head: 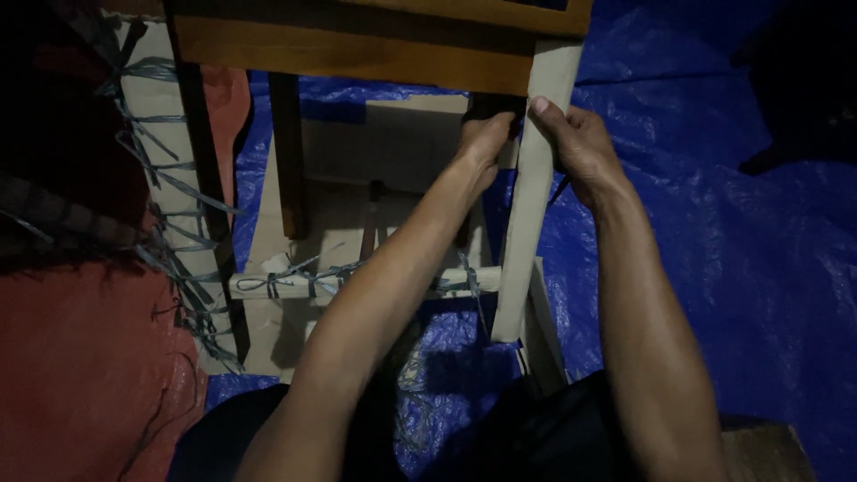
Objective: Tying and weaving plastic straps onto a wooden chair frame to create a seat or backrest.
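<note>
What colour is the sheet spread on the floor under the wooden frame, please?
The sheet is blue, a woven tarpaulin, seen best in the head view to the right of the right hand.

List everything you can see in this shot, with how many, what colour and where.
wooden frame: one, brown, across the top
pale upright: one, light wood, centre, running down from the frame
dark legs: two, dark brown, left of centre
cross rail: one, pale, low centre, wrapped in strapping
strapping: many strands, grey-blue, left edge
tarp: one, blue, right and below
cloth: one, red, lower left
left hand: one, beside the upright
right hand: one, gripping the upright
</note>
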